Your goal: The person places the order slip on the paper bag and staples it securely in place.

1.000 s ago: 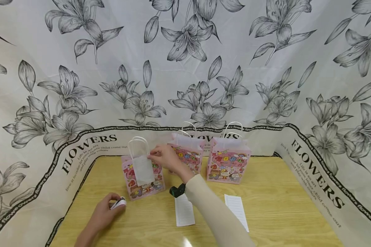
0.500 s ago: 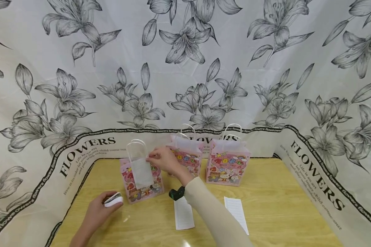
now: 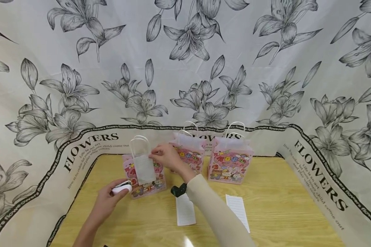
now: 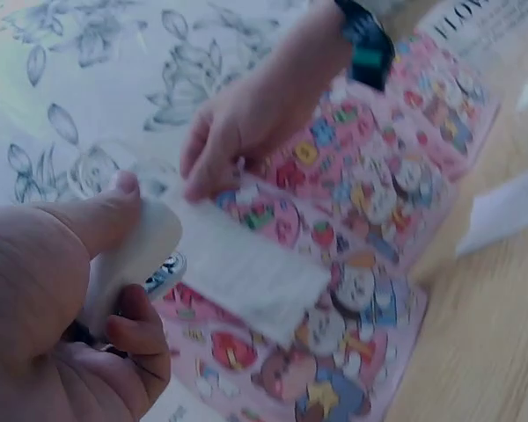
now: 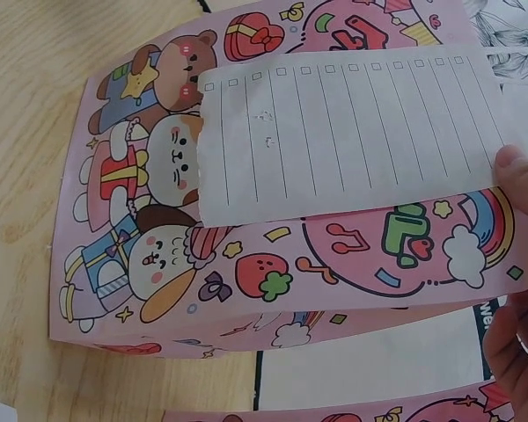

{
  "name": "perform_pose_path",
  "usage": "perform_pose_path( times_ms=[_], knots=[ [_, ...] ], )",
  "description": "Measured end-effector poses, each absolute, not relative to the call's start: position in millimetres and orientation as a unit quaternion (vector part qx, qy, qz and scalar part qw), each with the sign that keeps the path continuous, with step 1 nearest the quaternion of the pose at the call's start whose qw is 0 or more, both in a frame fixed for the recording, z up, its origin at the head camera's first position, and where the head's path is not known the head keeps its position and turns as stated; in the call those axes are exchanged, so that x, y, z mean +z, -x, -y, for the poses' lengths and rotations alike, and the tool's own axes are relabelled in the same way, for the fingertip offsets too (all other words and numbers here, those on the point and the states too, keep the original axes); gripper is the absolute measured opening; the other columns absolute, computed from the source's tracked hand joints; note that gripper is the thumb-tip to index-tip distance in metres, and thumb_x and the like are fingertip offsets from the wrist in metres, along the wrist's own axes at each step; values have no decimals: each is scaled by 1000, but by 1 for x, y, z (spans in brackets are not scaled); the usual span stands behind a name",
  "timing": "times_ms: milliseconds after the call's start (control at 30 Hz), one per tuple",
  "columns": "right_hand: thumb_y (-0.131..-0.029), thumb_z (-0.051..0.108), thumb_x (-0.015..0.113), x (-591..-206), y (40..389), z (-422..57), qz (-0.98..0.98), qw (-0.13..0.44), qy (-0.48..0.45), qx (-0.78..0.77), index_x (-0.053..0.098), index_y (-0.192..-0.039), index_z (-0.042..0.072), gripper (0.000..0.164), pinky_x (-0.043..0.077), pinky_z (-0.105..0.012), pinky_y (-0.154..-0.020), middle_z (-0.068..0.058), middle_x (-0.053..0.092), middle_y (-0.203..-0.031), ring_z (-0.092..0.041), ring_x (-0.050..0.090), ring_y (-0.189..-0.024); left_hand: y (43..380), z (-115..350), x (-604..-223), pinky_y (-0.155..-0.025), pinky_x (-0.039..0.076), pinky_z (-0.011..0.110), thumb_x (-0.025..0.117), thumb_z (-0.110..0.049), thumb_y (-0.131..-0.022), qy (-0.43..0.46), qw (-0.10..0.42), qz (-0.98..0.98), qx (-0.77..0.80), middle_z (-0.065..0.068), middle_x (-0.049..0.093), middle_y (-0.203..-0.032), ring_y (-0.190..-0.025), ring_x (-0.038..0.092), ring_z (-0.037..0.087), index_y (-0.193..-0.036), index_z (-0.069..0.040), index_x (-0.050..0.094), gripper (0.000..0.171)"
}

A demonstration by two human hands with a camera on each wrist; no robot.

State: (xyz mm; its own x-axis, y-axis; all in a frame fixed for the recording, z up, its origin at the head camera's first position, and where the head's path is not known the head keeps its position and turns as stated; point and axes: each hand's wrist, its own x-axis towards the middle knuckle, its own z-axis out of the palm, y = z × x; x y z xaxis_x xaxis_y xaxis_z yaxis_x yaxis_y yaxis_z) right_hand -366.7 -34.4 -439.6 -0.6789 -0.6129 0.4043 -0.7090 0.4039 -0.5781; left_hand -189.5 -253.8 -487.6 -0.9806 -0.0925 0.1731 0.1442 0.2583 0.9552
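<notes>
My right hand (image 3: 168,157) pinches a lined checklist sheet (image 3: 144,171) at the top edge of the left pink gift bag (image 3: 159,183). The sheet hangs over the bag's cartoon front, below its white handles. In the right wrist view, the checklist sheet (image 5: 352,132) has a column of small boxes and two little marks, and only the thumb and some fingers of the right hand (image 5: 519,189) show. My left hand (image 3: 106,199) grips a small white stapler (image 3: 122,188) close to the bag's left side. The left wrist view shows the stapler (image 4: 141,251) between thumb and fingers.
Two more pink gift bags, a middle bag (image 3: 190,156) and a right bag (image 3: 227,168), stand along the back of the wooden table (image 3: 278,206). Two paper sheets, one near the middle (image 3: 186,211) and one farther right (image 3: 237,211), lie in front. Flower-printed cloth (image 3: 185,85) encloses the table.
My left hand has moved up and a little right with the stapler, closer to the left bag. The right hand keeps its pinch on the sheet.
</notes>
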Motion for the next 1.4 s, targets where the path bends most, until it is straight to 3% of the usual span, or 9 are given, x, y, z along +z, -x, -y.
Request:
perform_pose_path(
  times_ms=[133,333,500,667,800,967,1067,1267,1400],
  knots=[
    [-91,28,71,-442,364,36,835,65,-395,376,78,-96,16,15,49,-21,-73,10,65,-86,-5,59,-81,186,243,-476,-59,48,23,65,-13,-94,7,66,778,-625,23,57,-114,-81,56,14,-132,5,53,43],
    [-91,25,71,-440,361,36,834,69,-395,378,78,-97,14,14,49,-20,-72,8,66,-86,-6,60,-80,185,231,-454,-75,55,29,69,-7,-91,18,43,741,-670,27,50,-125,-100,61,23,-139,5,43,56],
    [-89,24,73,-443,365,35,830,93,-401,376,78,-94,13,13,49,-20,-70,8,66,-84,-5,60,-77,191,223,-430,-81,53,24,74,7,-81,40,99,727,-679,26,49,-124,-99,60,13,-134,11,36,66],
    [-90,26,73,-442,366,35,832,89,-401,373,78,-94,14,14,49,-20,-71,9,65,-85,-5,60,-78,199,222,-412,-77,53,21,77,12,-75,57,163,733,-658,22,55,-114,-93,61,13,-125,14,46,58],
    [-90,27,72,-441,364,35,834,83,-398,372,78,-95,14,15,50,-20,-72,8,66,-86,-6,61,-80,212,224,-405,-69,48,20,82,-1,-76,78,217,779,-584,15,61,-110,-84,56,14,-125,3,58,54],
    [-91,27,71,-441,363,34,836,68,-393,377,78,-97,14,16,50,-20,-73,8,65,-87,-6,61,-82,232,224,-402,-79,46,39,83,-8,-77,109,248,834,-482,12,59,-120,-99,50,21,-134,-11,58,62],
    [-92,28,70,-441,361,33,837,58,-391,378,77,-98,15,16,49,-20,-73,8,64,-88,-6,60,-83,242,223,-402,-85,47,51,83,-4,-76,132,250,844,-456,16,56,-122,-111,49,30,-134,-4,53,66],
    [-92,28,70,-439,358,32,838,69,-395,370,77,-98,15,16,49,-21,-72,8,64,-87,-6,59,-82,257,221,-403,-81,50,50,86,1,-70,159,283,851,-413,18,62,-112,-104,54,35,-121,0,58,58],
    [-92,28,70,-438,358,31,838,81,-399,362,78,-97,15,16,49,-20,-72,9,65,-87,-6,59,-81,264,222,-404,-92,31,59,88,-4,-68,147,298,863,-380,17,65,-106,-101,48,36,-122,-8,64,59]
  ],
)
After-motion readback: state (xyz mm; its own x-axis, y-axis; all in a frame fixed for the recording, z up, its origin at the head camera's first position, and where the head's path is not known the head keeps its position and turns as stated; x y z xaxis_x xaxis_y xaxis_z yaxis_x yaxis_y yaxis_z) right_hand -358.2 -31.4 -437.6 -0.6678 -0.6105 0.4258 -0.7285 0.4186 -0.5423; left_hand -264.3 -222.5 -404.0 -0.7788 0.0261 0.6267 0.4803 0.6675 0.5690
